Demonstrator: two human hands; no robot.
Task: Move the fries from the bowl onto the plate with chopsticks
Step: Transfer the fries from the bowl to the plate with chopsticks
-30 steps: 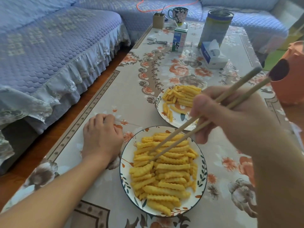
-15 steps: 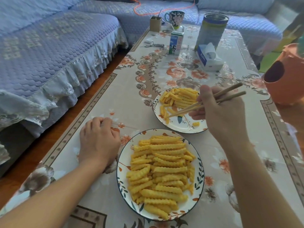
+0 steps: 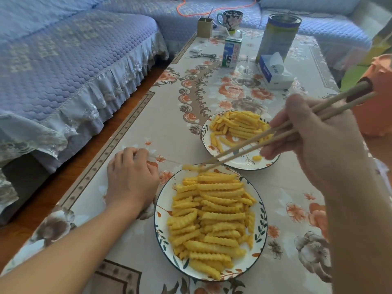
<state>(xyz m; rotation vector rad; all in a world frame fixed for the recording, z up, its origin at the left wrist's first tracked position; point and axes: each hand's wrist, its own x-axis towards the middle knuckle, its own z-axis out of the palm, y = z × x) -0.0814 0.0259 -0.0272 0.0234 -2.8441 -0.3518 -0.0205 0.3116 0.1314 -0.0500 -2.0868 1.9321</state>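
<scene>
Cardboard milk carton (image 3: 231, 52) (upright) beyond tissues (image 3: 275, 71).

We see a floral-clothed table (image 3: 191, 128) bearing a bowl (image 3: 158, 221) at six o'clock, plate (image 3: 204, 134) centrally, milk carton (image 3: 231, 53) and can (image 3: 275, 37) at twelve.

Left hand (image 3: 131, 179) rests curled, knuckles up, on the surface (image 3: 169, 128); right hand (image 3: 318, 143) pinches chopsticks (image 3: 244, 150).

At the far end of the floral-clothed table (image 3: 169, 124) stand a white milk carton (image 3: 231, 52), tall metal tin (image 3: 277, 37), tissue box (image 3: 273, 74), patterned mug (image 3: 229, 19), and possibly small scissors (image 3: 202, 55).
</scene>
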